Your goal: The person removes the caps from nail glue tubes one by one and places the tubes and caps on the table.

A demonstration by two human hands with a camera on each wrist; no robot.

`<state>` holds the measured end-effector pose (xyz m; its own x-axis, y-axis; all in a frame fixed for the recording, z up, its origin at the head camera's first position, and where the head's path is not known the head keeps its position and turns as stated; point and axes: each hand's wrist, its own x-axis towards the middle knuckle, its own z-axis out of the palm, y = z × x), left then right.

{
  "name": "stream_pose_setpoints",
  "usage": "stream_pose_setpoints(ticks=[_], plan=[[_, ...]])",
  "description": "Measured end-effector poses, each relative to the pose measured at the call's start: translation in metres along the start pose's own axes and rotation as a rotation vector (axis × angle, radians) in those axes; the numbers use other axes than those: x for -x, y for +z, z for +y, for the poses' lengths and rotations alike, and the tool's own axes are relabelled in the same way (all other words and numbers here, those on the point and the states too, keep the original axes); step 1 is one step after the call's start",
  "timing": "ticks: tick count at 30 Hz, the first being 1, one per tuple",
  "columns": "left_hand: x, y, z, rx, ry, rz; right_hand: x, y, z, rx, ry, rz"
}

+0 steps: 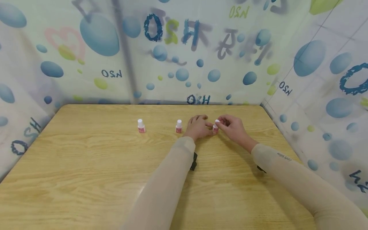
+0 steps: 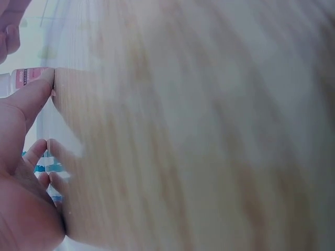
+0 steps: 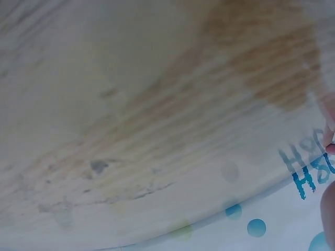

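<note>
A small white bottle with a red label stands upright on the wooden table, between both hands. My left hand holds it low down between thumb and index finger, the other fingers spread on the tabletop. From the right, my right hand pinches its white cap. In the left wrist view the left thumb presses against the label of the bottle. Only a sliver of the right hand shows at the edge of the right wrist view; the bottle is hidden there.
Two similar bottles stand upright to the left: one close to the left hand, another farther off. The wooden table ends at a wall covering with blue bubbles and lettering. A second patterned wall rises along the right side.
</note>
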<state>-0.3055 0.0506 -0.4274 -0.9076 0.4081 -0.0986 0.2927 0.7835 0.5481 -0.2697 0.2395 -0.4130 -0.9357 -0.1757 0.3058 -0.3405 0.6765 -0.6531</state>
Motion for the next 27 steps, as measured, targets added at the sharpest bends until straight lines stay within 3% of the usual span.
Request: stream_pose_setpoints(ticks=[8, 27], plan=[[-0.0006, -0.0011, -0.0018, 0.014, 0.001, -0.003, 0.0012, -0.0010, 0.0022, -0.038, -0.023, 0.001], [0.0011, -0.0020, 0.0011, 0.067, -0.018, -0.018, 0.0065, 0.0026, 0.0015, -0.044, 0.022, 0.089]])
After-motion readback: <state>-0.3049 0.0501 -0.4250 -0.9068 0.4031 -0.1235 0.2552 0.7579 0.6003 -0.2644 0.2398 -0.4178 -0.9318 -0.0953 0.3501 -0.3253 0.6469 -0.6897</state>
